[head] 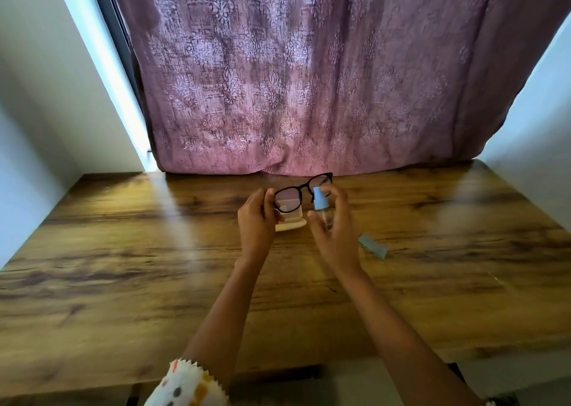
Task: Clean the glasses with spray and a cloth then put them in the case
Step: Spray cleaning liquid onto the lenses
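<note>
Black-framed glasses (298,190) are held up above the table, gripped at their left end by my left hand (255,220). My right hand (335,232) holds a small clear spray bottle with a light blue cap (319,201) just in front of the right lens. Below the glasses an open cream-coloured case (292,224) lies on the wooden table (154,266), partly hidden by my left hand. A folded blue-grey cloth (374,246) lies on the table to the right of my right hand.
A mauve patterned curtain (309,81) hangs right behind the table's far edge. Pale walls close in on both sides. The table's near edge runs along the bottom of the view.
</note>
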